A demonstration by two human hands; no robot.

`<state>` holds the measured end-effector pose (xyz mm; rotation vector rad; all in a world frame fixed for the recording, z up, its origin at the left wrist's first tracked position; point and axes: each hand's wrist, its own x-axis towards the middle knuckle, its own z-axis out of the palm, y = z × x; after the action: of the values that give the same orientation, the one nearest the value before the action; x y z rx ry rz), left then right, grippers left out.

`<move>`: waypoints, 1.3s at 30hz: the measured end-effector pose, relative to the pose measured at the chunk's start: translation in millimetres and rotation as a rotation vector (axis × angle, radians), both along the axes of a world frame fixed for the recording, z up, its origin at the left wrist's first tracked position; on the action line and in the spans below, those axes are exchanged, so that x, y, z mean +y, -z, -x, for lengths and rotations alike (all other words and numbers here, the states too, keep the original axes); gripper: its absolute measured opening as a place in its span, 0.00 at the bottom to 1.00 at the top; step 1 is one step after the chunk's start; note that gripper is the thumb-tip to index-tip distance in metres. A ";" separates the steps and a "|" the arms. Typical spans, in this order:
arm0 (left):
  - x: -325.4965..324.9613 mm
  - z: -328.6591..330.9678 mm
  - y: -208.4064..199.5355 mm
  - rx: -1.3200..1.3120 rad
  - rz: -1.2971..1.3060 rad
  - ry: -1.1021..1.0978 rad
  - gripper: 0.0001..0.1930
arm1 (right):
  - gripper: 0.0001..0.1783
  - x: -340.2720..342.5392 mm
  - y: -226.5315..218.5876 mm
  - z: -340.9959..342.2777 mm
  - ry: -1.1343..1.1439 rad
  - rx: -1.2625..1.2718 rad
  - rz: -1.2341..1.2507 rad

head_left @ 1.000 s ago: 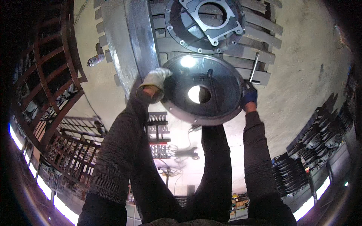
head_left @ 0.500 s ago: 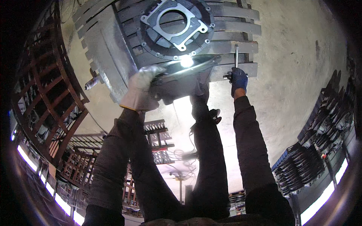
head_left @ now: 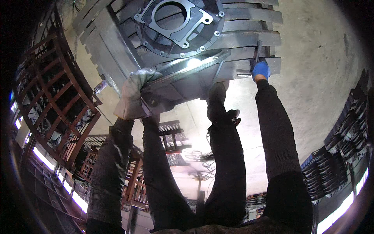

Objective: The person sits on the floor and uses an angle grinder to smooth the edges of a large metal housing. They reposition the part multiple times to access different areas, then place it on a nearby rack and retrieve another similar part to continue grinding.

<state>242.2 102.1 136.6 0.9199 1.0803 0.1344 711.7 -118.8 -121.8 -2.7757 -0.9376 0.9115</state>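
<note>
My left hand (head_left: pixel 134 91), in a pale work glove, is closed over the left edge of a dark metal housing (head_left: pixel 179 86). The housing tilts up on its side at the near edge of the slatted pallet (head_left: pixel 249 25), its shiny rim facing away from me. Off to the right, my right hand (head_left: pixel 261 70) wears a blue glove and grips a bar-shaped metal tool (head_left: pixel 258 50) that points away from me. A short silvery bar (head_left: pixel 244 75) shows just left of that hand. Beyond the tilted part, a round housing with a large central hole (head_left: pixel 186 24) lies flat on the pallet.
A spray can (head_left: pixel 100 86) lies by the pallet's left side. Brown metal racks (head_left: pixel 58 93) stand at the left. Dark stacked parts (head_left: pixel 325 171) line the right. Cables (head_left: pixel 206 160) trail over the concrete floor behind my legs.
The view has shifted a little. The housing under my left hand has tipped so more of its shiny rim shows. The tool in my right hand has turned and now looks darker.
</note>
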 end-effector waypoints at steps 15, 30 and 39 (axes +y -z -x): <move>9.7 -1.5 12.5 0.628 -1.001 1.075 0.20 | 0.45 -84.1 -388.0 161.1 0.358 1.178 -0.313; 13.1 25.6 28.7 -0.076 -0.768 0.425 0.20 | 0.20 1.3 -410.7 344.5 0.162 0.406 -0.318; -24.0 26.2 19.4 0.107 -0.963 0.494 0.17 | 0.33 36.5 -447.5 337.1 -0.426 0.456 -0.198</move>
<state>216.0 78.1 117.2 2.0514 0.8316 0.1996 374.5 -82.4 325.7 -2.0993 -1.4504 1.3413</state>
